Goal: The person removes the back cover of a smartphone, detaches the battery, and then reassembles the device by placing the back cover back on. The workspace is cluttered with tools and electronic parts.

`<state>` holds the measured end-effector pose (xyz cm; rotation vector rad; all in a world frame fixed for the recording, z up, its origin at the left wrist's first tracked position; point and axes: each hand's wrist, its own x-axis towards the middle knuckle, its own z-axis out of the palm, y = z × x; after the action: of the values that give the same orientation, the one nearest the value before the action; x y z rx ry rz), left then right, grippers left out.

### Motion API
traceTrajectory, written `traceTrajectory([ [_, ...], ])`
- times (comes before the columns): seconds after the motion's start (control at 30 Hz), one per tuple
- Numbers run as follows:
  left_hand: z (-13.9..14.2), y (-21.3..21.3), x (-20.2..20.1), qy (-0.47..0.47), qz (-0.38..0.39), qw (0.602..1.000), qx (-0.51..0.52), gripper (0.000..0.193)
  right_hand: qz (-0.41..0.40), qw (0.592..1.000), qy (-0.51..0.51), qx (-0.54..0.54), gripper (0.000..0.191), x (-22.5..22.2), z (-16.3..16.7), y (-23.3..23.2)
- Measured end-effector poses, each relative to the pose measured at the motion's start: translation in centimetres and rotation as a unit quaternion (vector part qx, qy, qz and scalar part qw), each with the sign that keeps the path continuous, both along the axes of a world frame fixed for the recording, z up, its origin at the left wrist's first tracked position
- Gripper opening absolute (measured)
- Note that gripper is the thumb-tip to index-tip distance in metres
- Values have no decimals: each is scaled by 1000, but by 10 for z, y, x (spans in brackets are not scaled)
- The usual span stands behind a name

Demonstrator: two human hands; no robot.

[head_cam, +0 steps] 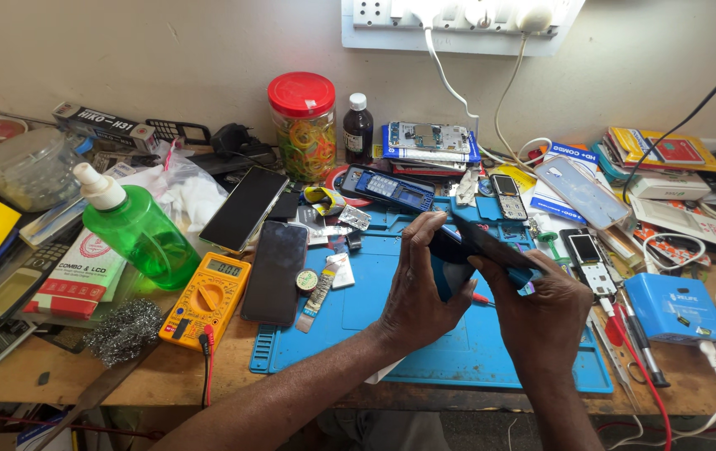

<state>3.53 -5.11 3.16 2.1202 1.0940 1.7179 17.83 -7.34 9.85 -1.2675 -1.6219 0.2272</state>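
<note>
Phone [479,242], dark and slab-shaped, held in the air between both hands, above the right half of the blue work mat [375,334] and toward the mat's far edge. Long axis runs from upper left down to lower right, tilted, with the far end raised. Surface reads black and glossy with a blue tint along one edge; whether it is the screen side or the back cannot be told.

Left hand [416,292]: fingers curled up, tips pressed on the phone's left end, thumb hidden behind. Right hand [538,313]: closed around the lower right end from beneath, thumb lying along the top face. Both touch the phone; the right hand carries more of it, the left sits at the end nearer the mat's middle.

Nearby: yellow multimeter [206,298] just off the mat's left edge, a second black phone [275,271] lying flat between multimeter and mat, green spray bottle [137,230] farther left, red-lidded jar [303,125] near the wall.
</note>
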Motion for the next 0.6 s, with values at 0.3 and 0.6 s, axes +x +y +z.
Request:
traceTrajectory([
  [0.3, -2, -2, 1, -14, -5, 1000, -2, 95, 61, 990, 123, 14, 20, 1, -20, 3],
  [0.6, -4, 1, -2, -17, -36, 999, 13, 76, 76, 971, 219, -65, 20, 13, -32, 8],
])
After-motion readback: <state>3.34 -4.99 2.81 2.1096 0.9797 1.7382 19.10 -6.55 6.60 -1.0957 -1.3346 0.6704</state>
